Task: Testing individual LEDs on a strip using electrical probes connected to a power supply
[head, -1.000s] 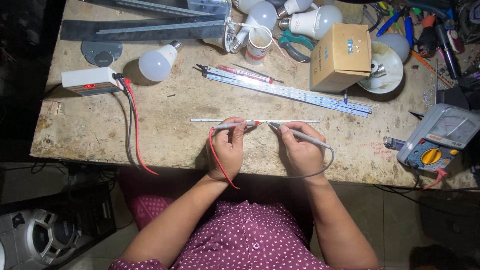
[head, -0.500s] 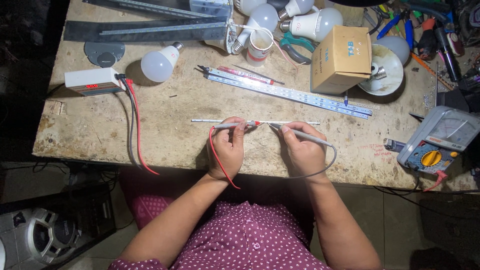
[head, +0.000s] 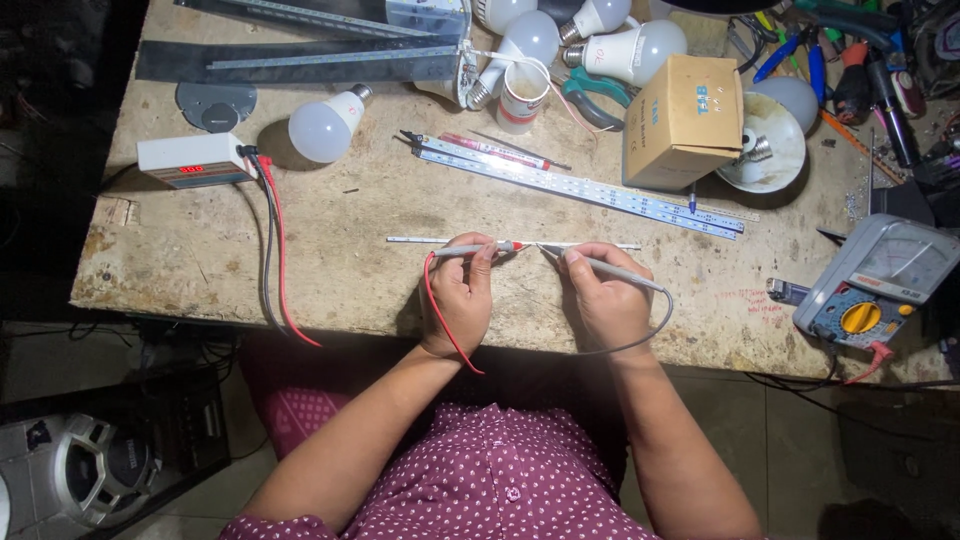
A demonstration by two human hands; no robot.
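Both probes down on the thin LED strip (head: 515,243) near the table's front edge — left hand (head: 460,295) pinching the red probe (head: 480,250), right hand (head: 605,295) pinching the grey probe (head: 600,265). A tip could skid off — that strip lies loose.

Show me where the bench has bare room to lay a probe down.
Bare wood lies between the white tester box with its leads and the left hand, and between the right hand and the multimeter. The far edge is crowded: bulbs, cardboard box, hand tools.
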